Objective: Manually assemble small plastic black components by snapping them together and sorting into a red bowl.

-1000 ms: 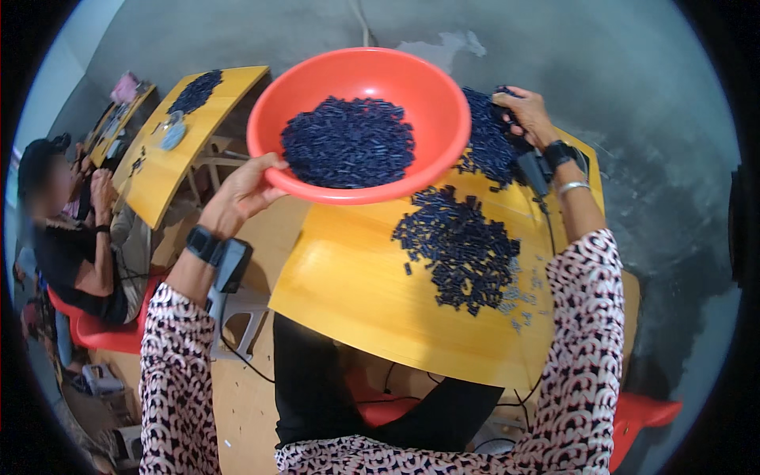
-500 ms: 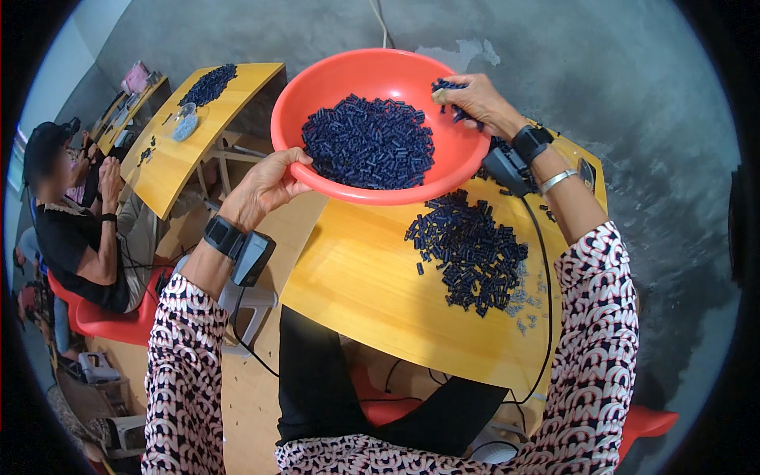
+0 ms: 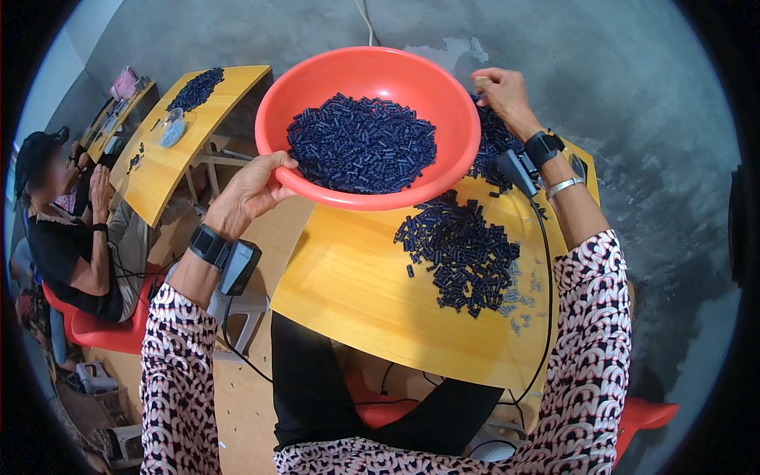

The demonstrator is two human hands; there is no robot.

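The round red plastic bowl (image 3: 356,73), holding small dark-blue cylindrical pieces (image 3: 364,144), is in the upper middle of the frame. The left hand (image 3: 252,190) grips its lower-left rim. The right hand (image 3: 507,100), beyond the right rim, has curled fingers; whether they hold something, I cannot tell. Just below it, nearer than to the left, a dark-blue heap (image 3: 492,141) covers the yellow wooden bench (image 3: 356,293).

The bare right hand (image 3: 507,96), half a second ago above the round red plastic bowl (image 3: 348,71) with dark pieces bulging from its fingers, has moved just outside the two o'clock rim. The heap of small dark-blue tubular pieces (image 3: 360,142) inside now spreads farther toward three o'clock.
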